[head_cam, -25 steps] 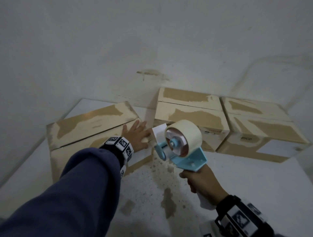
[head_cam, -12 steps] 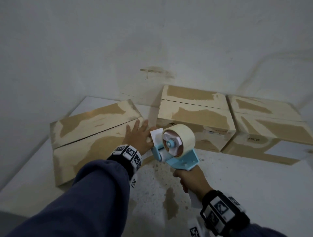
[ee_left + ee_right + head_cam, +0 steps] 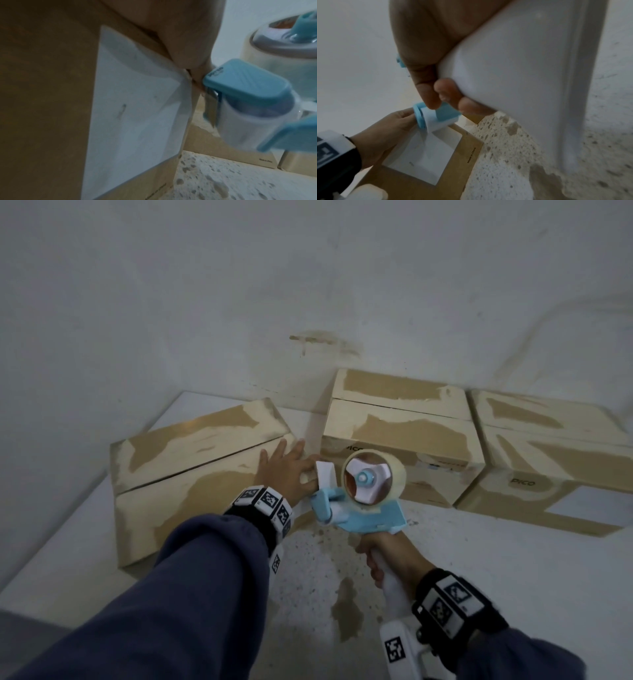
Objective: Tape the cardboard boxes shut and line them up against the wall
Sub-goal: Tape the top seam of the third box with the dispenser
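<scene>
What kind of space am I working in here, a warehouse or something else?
Probably a bare room corner or storeroom rather than a fitted warehouse: plain, stained white wall, speckled, stained floor, and only cardboard boxes along the wall. No shelving shows.

Three boxes on a white surface

The speckled, brown-stained surface (image 3: 513, 570) carries three cardboard boxes: the left box (image 3: 191, 474) lies askew, the middle box (image 3: 404, 433) and the right box (image 3: 555, 463) stand side by side at the far wall.
</scene>
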A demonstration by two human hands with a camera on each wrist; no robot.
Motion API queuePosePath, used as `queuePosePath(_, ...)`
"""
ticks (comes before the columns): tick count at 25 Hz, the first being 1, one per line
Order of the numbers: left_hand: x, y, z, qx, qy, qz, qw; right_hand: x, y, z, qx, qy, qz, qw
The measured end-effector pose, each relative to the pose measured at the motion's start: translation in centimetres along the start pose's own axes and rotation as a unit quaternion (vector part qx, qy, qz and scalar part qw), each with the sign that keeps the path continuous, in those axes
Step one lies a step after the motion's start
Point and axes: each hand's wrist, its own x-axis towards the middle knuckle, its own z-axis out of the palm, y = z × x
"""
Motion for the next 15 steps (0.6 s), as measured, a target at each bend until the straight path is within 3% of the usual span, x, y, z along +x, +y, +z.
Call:
queuePosePath(4, 0.0, -0.1, 0.0, -0.014, 0.012, -0.003, 1.000, 0.2, 1.5, -1.9, -0.022, 0.016, -0.016, 0.999)
queuePosePath(7, -0.1, 1.0, 0.5, 0.001, 0.040, -0.013, 0.999, 1.4, 1.7, -5.2, -0.149, 0.064, -0.088, 0.983)
queuePosePath(9, -0.3, 1.6, 0.8, 0.015, 0.057, -0.017, 0.998, 2.2, 2.1, -7.9, -0.339, 0.078, -0.110, 0.931)
queuePosePath(11, -0.4, 1.9, 1.2, 0.021, 0.060, -0.017, 0.998, 3.0, 2.9, -10.5, -0.522, 0.053, -0.121, 0.843)
queuePosePath(12, -0.5, 2.0, 1.2, 0.020, 0.057, -0.018, 0.998, 3.4, 3.5, -11.5, -0.573, 0.038, -0.133, 0.808)
queuePosePath(15, -1.0, 2.8, 1.3, -0.002, 0.041, -0.017, 0.999, 4.4, 4.9, -13.6, -0.652, 0.036, -0.169, 0.738)
